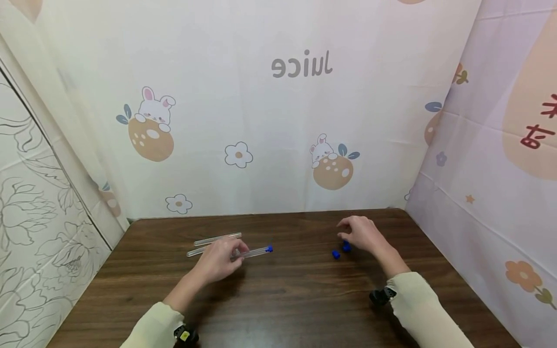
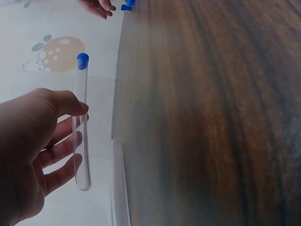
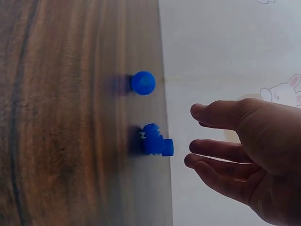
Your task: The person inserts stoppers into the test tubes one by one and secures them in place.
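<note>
My left hand (image 1: pixel 219 261) pinches a clear test tube (image 2: pixel 81 87) between thumb and fingers, raised off the table. A blue stopper (image 2: pixel 83 61) sits in the tube's end. Two more clear tubes lie by that hand: one tube (image 1: pixel 217 239) just behind it, another tube (image 1: pixel 197 251) partly hidden by it. My right hand (image 1: pixel 364 234) hovers with bent, parted fingers and nothing between them. Close below it are a single blue stopper (image 3: pixel 143 83) and a bunch of blue stoppers (image 3: pixel 154 141) touching one another; their exact number is hard to tell.
The dark wood-grain table (image 1: pixel 287 299) reaches back to a pale printed curtain (image 1: pixel 278 121). Another printed cloth (image 1: pixel 478 159) hangs along the right side, and a flower-patterned panel (image 1: pixel 39 203) stands at the left.
</note>
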The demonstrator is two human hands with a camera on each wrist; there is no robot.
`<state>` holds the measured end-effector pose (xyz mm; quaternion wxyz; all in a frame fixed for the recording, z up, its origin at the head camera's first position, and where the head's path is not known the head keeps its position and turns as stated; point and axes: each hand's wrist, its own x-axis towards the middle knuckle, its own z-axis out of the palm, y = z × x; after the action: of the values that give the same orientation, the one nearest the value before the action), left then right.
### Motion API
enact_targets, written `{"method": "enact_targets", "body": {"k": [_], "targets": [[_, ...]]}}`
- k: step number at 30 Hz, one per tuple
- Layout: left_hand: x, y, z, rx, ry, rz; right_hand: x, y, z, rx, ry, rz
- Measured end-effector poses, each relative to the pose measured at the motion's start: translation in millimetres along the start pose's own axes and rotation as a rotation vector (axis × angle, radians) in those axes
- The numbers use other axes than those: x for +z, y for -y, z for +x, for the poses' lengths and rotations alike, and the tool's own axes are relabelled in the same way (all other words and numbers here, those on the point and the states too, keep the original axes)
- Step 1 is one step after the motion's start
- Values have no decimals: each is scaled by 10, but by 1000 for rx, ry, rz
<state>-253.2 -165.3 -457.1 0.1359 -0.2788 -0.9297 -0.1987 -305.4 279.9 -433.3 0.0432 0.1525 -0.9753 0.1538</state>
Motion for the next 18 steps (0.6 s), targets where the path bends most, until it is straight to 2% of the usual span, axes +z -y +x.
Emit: {"method": "enact_targets", "body": {"k": [6, 18], "targets": [[47, 25, -25, 5, 35, -2, 40, -49, -10, 17, 9, -10], [99, 53, -45, -43, 106, 5, 95, -56, -38, 49, 21, -10]]}}
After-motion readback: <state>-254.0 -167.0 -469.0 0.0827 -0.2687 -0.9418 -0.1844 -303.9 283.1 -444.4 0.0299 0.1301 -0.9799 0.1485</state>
